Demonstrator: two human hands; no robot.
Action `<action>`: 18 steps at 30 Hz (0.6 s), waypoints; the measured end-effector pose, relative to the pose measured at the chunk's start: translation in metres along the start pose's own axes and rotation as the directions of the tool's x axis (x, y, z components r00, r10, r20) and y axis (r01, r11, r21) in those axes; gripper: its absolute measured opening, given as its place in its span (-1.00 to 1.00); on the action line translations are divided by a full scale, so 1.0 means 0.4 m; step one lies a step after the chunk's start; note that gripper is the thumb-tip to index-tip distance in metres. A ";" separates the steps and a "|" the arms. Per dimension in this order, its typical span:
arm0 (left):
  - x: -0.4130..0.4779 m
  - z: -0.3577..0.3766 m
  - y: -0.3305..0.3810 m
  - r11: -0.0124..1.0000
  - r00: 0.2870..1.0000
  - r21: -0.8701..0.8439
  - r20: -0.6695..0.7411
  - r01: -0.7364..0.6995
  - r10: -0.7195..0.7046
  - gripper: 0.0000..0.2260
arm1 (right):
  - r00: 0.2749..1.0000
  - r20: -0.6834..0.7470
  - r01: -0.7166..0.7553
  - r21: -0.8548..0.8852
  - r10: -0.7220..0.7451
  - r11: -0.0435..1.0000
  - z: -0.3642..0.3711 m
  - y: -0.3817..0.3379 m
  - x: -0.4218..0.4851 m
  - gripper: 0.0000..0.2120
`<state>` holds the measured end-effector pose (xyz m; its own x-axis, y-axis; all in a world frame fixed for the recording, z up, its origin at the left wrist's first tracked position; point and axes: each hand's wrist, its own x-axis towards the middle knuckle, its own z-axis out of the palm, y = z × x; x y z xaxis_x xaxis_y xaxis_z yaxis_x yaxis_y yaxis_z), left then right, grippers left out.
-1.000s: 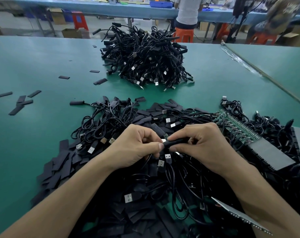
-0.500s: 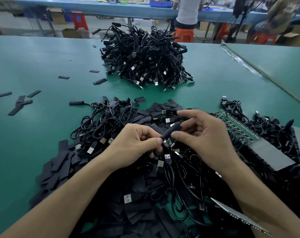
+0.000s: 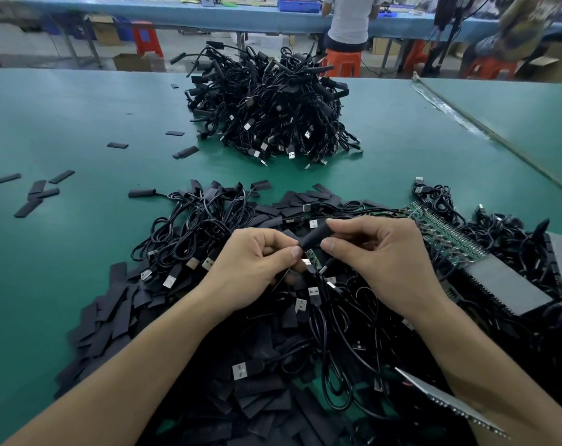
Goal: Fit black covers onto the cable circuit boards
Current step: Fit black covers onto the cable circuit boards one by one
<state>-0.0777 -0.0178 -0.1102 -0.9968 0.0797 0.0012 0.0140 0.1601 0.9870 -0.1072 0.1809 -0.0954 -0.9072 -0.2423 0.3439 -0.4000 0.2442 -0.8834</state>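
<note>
Circuit board [image 3: 312, 256] partly hidden by black cover [image 3: 315, 236], left hand [image 3: 252, 268]; standing person [image 3: 349, 20] cut off by top edge.

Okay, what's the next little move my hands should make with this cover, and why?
Probably slide the black cover, pinched in the right hand, down along the circuit board toward the left hand, which pinches the board's lower end. Green board shows bare below the cover's edge, so the cover does not look fully seated yet.

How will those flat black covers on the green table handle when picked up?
Probably light and thin: the flat black covers lie flush, overlapping. Likely pliable: the cover the right hand pinches looks rounded open.
</note>
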 end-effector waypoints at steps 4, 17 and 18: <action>-0.002 0.001 0.002 1.000 1.000 0.010 0.000 0.004 -0.004 -0.95 | 1.000 -0.014 0.006 0.012 -0.006 1.000 -0.003 -0.008 -0.001 -0.80; -0.006 -0.003 0.012 0.997 0.999 0.074 -0.035 -0.019 0.021 -0.97 | 0.999 -0.033 0.002 -0.042 -0.004 0.999 0.000 -0.007 -0.002 -0.78; -0.007 -0.003 0.015 0.996 0.999 0.082 -0.027 -0.027 0.029 -0.95 | 0.999 -0.033 0.005 -0.039 -0.007 0.999 0.000 -0.007 0.000 -0.76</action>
<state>-0.0748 -0.0183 -0.1040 -0.9977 0.0577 0.0342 0.0470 0.2383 0.9701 -0.1061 0.1801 -0.0928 -0.9083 -0.2127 0.3601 -0.4097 0.2791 -0.8685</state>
